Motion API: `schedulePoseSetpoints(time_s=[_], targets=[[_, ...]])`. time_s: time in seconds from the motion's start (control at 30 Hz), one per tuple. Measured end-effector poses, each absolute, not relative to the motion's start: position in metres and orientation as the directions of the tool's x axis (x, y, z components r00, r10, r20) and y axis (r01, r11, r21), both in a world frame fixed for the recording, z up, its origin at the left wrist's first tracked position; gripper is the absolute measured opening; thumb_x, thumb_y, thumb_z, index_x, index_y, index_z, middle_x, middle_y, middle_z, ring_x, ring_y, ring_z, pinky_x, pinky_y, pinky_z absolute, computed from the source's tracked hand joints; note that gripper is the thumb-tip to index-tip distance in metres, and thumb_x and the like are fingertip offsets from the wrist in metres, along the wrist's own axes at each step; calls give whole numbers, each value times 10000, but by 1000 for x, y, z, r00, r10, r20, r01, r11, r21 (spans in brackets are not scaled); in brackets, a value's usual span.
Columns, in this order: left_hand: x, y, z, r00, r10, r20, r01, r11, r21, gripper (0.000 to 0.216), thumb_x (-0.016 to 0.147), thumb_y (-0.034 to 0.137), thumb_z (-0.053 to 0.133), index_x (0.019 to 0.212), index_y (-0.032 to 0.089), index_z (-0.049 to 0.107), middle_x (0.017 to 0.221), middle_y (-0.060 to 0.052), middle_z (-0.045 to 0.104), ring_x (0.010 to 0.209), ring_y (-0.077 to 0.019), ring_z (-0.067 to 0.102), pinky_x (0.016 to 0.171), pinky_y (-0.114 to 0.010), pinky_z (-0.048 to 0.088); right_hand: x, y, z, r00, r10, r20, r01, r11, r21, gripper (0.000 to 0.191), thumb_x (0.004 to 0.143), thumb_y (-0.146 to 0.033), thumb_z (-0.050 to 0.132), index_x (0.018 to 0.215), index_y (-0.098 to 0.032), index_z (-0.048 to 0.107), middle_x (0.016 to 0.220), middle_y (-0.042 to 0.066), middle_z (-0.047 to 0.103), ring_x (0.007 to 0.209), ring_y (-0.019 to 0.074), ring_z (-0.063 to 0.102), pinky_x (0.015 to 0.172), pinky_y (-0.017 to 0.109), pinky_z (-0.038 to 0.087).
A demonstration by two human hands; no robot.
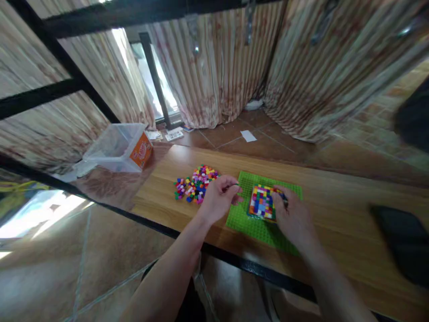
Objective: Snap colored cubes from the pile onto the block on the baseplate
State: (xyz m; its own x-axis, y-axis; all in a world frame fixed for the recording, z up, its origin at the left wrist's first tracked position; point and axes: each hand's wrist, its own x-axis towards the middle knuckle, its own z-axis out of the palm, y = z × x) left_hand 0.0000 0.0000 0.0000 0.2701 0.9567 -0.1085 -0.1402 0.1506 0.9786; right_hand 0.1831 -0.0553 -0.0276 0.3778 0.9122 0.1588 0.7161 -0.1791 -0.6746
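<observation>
Multicoloured block [261, 202] between hands [217, 197]; against right hand [295, 217]

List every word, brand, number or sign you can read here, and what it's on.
None can be read.
Orange label on the clear plastic bin: pale markings, too blurred.
White printed item on the floor: dark print, too small and blurred.
Loose colored bricks: no lettering visible.

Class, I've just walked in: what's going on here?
Someone's right hand is at the right side of a multicoloured brick block on a green baseplate. The left hand, between the block and a heap of loose bricks, seems to pinch a small piece. Everything is at a wooden table.
</observation>
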Motion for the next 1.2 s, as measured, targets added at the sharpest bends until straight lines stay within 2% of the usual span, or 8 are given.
schedulePoseSetpoints(time_s=[0.23, 0.33, 0.47, 0.57, 0.7, 0.83, 0.97, 1.2], targets=[[1, 3, -8, 250, 931, -266, 24, 268, 963, 90, 843, 82, 497, 831, 145, 562, 738, 1, 667, 507, -81, 632, 492, -179, 483, 183, -57, -30, 377, 910, 173, 718, -169, -675, 565, 898, -513, 360, 1175, -111, 644, 1167, 201, 680, 1041, 315, 639, 947, 492, 474], [-12, 10, -15, 214, 960, -181, 295, 113, 949, 153, 860, 81, 471, 828, 150, 603, 732, -3, 658, 552, -100, 636, 536, -203, 482, 182, -58, -30, 372, 910, 181, 719, -159, -677, 541, 912, -500, 366, 1177, -117, 641, 1174, 197, 675, 1046, 305, 637, 953, 483, 473], [-29, 14, -17, 252, 967, 34, 688, -204, 696, 207, 860, 101, 503, 800, 160, 692, 726, -29, 691, 670, -149, 650, 683, -258, 494, 182, -58, -30, 365, 912, 186, 722, -151, -676, 536, 924, -501, 365, 1173, -117, 643, 1183, 198, 673, 1067, 306, 630, 962, 482, 469], [-33, 15, -15, 289, 956, 54, 813, -275, 513, 223, 859, 111, 519, 790, 163, 726, 788, -66, 729, 769, -191, 669, 776, -297, 496, 182, -58, -30, 368, 910, 191, 723, -151, -674, 525, 925, -504, 372, 1166, -127, 647, 1179, 193, 678, 1062, 306, 633, 956, 487, 472], [-32, 14, -16, 265, 963, 55, 868, -263, 421, 179, 849, 146, 583, 934, 155, 740, 950, -110, 751, 911, -237, 687, 860, -334, 499, 183, -58, -32, 369, 908, 200, 723, -145, -675, 507, 923, -500, 381, 1158, -139, 649, 1164, 186, 685, 1041, 301, 640, 939, 485, 483], [-32, 13, -16, 224, 973, 51, 864, -222, 451, 232, 819, 145, 633, 1036, 144, 715, 972, -115, 748, 938, -249, 687, 873, -351, 504, 183, -57, -34, 369, 906, 206, 723, -141, -677, 501, 920, -499, 379, 1145, -142, 649, 1155, 184, 687, 1042, 301, 639, 940, 488, 482], [-34, 15, -15, 199, 978, 64, 793, -199, 576, 140, 803, 157, 652, 921, 154, 725, 856, -77, 739, 831, -221, 683, 822, -340, 514, 182, -57, -33, 367, 909, 196, 718, -143, -681, 503, 919, -502, 377, 1159, -148, 641, 1167, 182, 684, 1055, 302, 637, 950, 493, 477], [-25, 18, -26, 231, 973, 14, 305, -86, 949, 244, 802, 78, 553, 965, 150, 720, 824, -42, 726, 730, -146, 668, 708, -262, 540, 182, -57, -32, 374, 912, 172, 710, -162, -685, 519, 909, -501, 370, 1166, -140, 641, 1192, 190, 674, 1069, 307, 634, 964, 497, 471]])
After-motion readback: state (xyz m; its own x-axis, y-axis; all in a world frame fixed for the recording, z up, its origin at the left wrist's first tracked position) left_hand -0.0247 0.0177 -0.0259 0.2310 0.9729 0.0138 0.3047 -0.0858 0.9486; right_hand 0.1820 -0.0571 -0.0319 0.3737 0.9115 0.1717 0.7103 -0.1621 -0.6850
